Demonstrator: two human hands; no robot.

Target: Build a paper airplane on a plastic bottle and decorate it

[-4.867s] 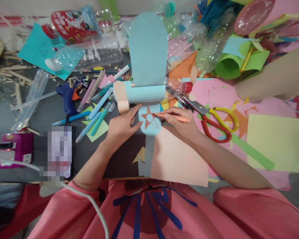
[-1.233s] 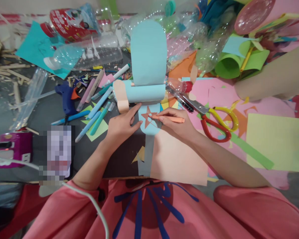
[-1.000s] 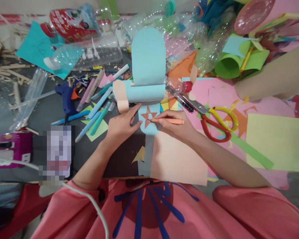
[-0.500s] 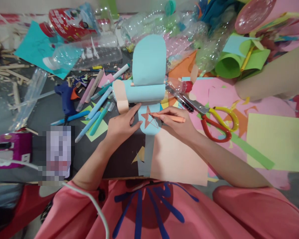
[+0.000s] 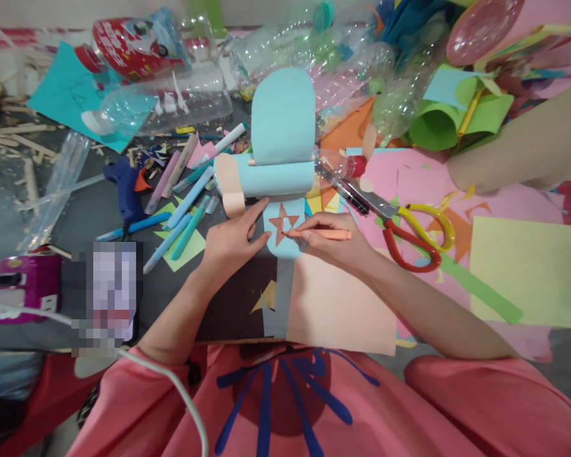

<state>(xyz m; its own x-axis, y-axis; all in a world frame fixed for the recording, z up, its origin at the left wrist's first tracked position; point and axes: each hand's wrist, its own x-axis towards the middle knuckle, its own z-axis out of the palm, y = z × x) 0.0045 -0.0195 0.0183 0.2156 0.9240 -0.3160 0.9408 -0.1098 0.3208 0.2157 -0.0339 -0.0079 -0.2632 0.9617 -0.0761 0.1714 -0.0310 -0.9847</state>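
Note:
My right hand (image 5: 335, 235) grips an orange marker (image 5: 330, 234), its tip touching a red-brown star (image 5: 279, 223) on a light blue paper piece (image 5: 285, 249). The star is mostly coloured, with a pale patch near its middle. At the paper's left edge lies my left hand (image 5: 233, 240), fingers apart, the index finger and thumb touching the paper. Just above is a light blue paper-covered roll (image 5: 276, 178) with a rounded blue panel (image 5: 284, 114) standing behind it and a peach strip (image 5: 231, 181) on its left end.
Scissors (image 5: 412, 238) with red and yellow handles lie to the right, over pink paper. Left are markers (image 5: 190, 197), a blue glue gun (image 5: 126, 190) and a phone (image 5: 114, 292). Clear plastic bottles (image 5: 171, 101) stretch across the back. Peach paper (image 5: 342, 304) lies below my right hand.
The marker tip has moved slightly down and left on the star, and more of the star's lower right part is coloured. My left hand has stayed nearly still.

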